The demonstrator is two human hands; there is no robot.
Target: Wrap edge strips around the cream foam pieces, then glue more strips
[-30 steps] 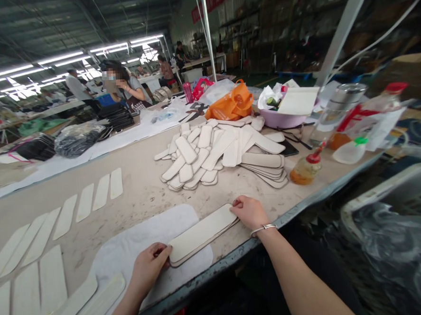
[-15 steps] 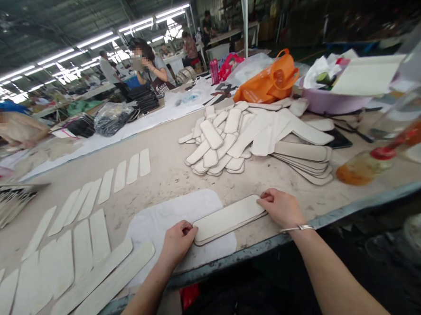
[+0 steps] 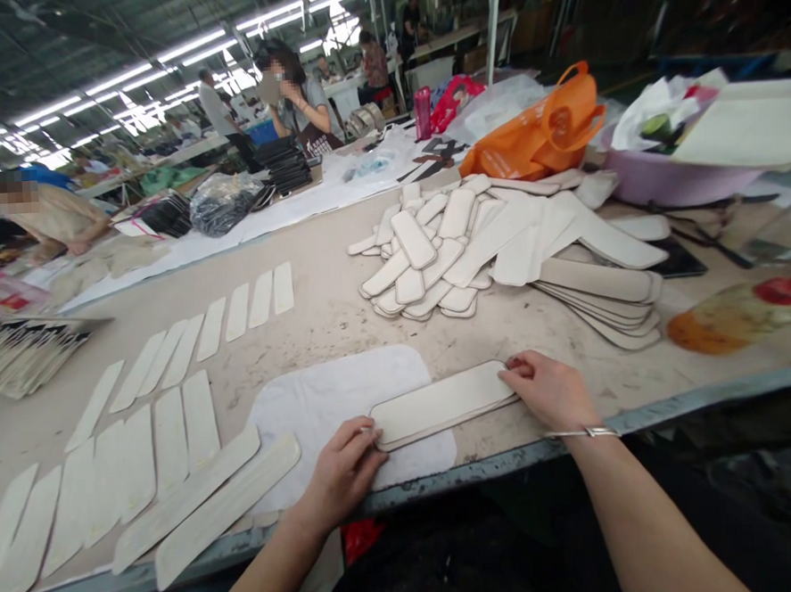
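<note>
A pale, round-cornered strip (image 3: pixel 442 405) is held lengthwise between two hands near the close edge of the counter (image 3: pixel 316 314). Its left end is pinched by the left hand (image 3: pixel 345 464), whose fingers are curled inward and drawn nearly together at the corner. Its right end is gripped by the right hand (image 3: pixel 554 392), with thumb and fingertips brought close together on the rim; a thin metal bracelet (image 3: pixel 586 433) is worn on that wrist. Beneath the strip, along its near side, a second edge can be seen. The left part of the strip is positioned over a white cloth (image 3: pixel 334 380), which is spread flat on the counter; whether the cloth is touched by it cannot be told.

To the left, loose strips (image 3: pixel 139 459) of similar shape are laid out in slanted rows, and the cloth's left edge is overlapped by two of them. Beyond the hands, a pile of strips (image 3: pixel 459 238) is heaped in a jumble. Behind it an orange bag (image 3: pixel 536 131) is set down, and just beside that a purple basin (image 3: pixel 683 182) is placed. At the right, a red-capped bottle (image 3: pixel 725 316) is partly filled with orange liquid
</note>
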